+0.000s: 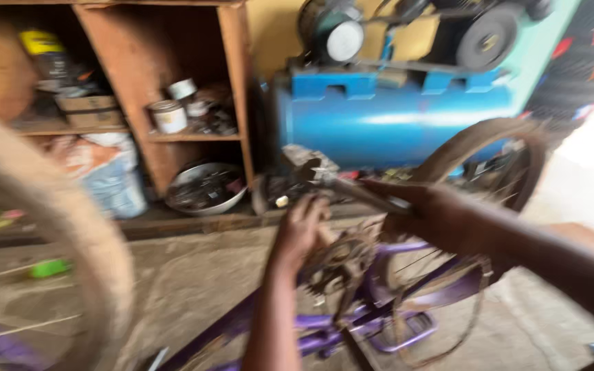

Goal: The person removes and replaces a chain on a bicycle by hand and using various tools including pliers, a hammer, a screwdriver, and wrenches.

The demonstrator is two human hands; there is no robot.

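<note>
A purple bicycle frame lies upturned below me, with a dirty chainring and chain at its middle. My left hand grips the top of the chainring area. My right hand is closed around a long metal tool that points left toward a crank or pedal end. A rear wheel with a brown tyre stands behind my right hand. A second, pale tyre curves across the left foreground. The picture is blurred by motion.
A blue air compressor tank stands against the wall. Wooden shelves hold tins and boxes. A metal bowl of small parts sits on the ledge. A green object lies on the concrete floor.
</note>
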